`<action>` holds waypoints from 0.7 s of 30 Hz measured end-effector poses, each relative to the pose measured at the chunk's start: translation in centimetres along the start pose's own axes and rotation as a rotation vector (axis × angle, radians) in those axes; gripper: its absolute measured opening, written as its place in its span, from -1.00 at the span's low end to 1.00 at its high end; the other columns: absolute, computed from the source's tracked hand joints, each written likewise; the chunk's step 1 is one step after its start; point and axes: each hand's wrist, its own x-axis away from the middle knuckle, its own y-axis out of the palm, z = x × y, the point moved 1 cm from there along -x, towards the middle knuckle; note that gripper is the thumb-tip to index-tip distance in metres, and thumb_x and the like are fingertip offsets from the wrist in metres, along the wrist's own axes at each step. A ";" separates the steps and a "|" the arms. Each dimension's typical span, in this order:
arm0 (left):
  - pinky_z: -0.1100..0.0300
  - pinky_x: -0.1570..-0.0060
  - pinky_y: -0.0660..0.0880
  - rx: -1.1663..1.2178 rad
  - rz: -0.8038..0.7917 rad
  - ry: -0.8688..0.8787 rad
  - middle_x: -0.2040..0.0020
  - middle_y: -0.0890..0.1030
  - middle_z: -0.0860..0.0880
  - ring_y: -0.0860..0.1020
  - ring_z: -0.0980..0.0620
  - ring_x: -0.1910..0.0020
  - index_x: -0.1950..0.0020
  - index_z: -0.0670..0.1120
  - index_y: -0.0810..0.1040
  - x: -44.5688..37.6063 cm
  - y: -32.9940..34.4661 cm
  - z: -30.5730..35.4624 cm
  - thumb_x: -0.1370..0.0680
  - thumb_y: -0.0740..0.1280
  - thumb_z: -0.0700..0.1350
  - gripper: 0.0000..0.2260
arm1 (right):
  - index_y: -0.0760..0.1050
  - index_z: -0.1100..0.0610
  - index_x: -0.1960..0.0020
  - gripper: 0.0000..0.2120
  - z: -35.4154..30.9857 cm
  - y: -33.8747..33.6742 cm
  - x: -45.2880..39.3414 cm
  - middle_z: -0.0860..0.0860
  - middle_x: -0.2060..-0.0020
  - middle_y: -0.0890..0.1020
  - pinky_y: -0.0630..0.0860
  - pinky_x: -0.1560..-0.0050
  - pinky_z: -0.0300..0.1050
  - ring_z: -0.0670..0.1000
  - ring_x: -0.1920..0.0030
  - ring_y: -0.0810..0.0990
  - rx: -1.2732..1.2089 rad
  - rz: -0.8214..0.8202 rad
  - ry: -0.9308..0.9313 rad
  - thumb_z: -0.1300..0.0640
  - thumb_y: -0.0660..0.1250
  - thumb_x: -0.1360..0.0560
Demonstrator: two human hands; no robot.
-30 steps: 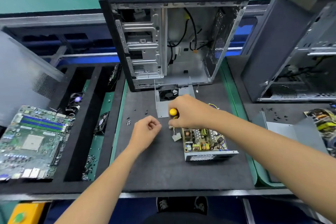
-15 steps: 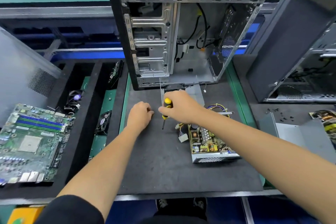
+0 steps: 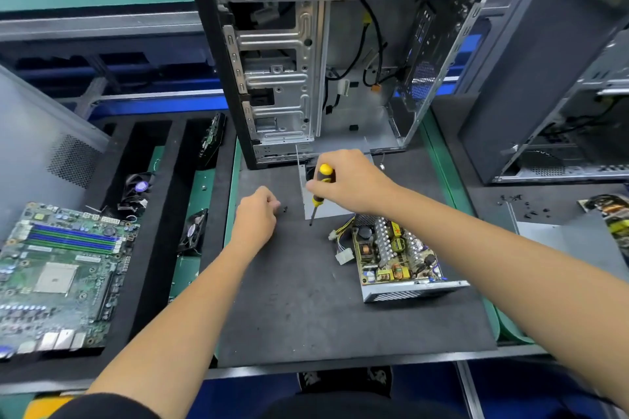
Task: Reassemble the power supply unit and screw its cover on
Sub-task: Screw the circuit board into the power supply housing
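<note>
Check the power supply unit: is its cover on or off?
Off. The power supply unit shows its bare circuit board; the cover lies separately behind it.

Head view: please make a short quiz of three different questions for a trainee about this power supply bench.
1. True or false: the cover is already fitted on the open power supply unit.
2. Which hand holds the yellow and black screwdriver?
A. the left hand
B. the right hand
C. neither
3. Fill in: the small black screws lie on the dark mat just beside the ____ hand.

Key:
1. False. The circuit board is exposed, and the cover lies flat behind the unit.
2. B
3. left
</note>
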 end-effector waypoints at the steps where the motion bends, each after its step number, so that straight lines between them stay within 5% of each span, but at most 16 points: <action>1: 0.13 0.23 0.43 0.075 0.007 0.009 0.24 0.61 -0.10 0.53 -0.08 0.25 0.22 -0.06 0.47 0.3 -0.4 0.3 -0.54 0.29 -0.26 -0.83 | 0.50 0.35 0.11 -0.69 0.2 -0.2 0.0 0.20 0.20 0.64 0.38 0.32 -0.06 0.03 0.33 0.37 -0.016 0.018 0.002 0.06 0.34 -0.49; 5: 0.32 0.35 0.44 0.371 -0.165 0.095 0.36 0.60 0.05 0.53 0.09 0.37 0.27 0.06 0.57 2.6 -1.8 2.6 -0.45 0.45 -0.26 -0.78 | 0.48 0.33 0.17 -0.72 0.7 -0.9 0.2 0.09 0.32 0.66 0.35 0.40 -0.14 -0.10 0.45 0.37 -0.101 0.110 -0.021 0.09 0.34 -0.48; 11: 0.29 0.28 0.52 0.606 -0.331 0.062 0.41 0.61 0.00 0.55 0.11 0.42 0.19 -0.14 0.62 4.6 -0.3 5.1 -0.48 0.39 -0.35 -0.87 | 0.42 0.35 0.22 -0.70 0.8 -1.5 0.7 0.12 0.37 0.64 0.42 0.45 -0.12 -0.12 0.54 0.43 -0.157 0.155 -0.040 0.10 0.33 -0.49; 17: 0.27 0.29 0.53 0.613 -0.344 0.053 0.42 0.61 0.00 0.54 0.08 0.42 0.24 -0.11 0.60 5.0 1.1 6.4 -0.47 0.41 -0.33 -0.84 | 0.38 0.37 0.20 -0.69 2.0 -2.3 1.6 0.28 0.31 0.61 0.51 0.45 -0.04 -0.23 0.50 0.56 -0.180 0.173 -0.033 0.11 0.31 -0.51; 21: 0.29 0.32 0.49 0.570 -0.379 0.087 0.43 0.59 0.04 0.50 0.11 0.43 0.27 -0.07 0.59 5.3 1.7 7.2 -0.45 0.44 -0.31 -0.83 | 0.40 0.40 0.18 -0.70 2.6 -2.8 2.1 0.29 0.33 0.62 0.42 0.51 -0.18 -0.27 0.55 0.53 -0.199 0.185 -0.031 0.14 0.31 -0.52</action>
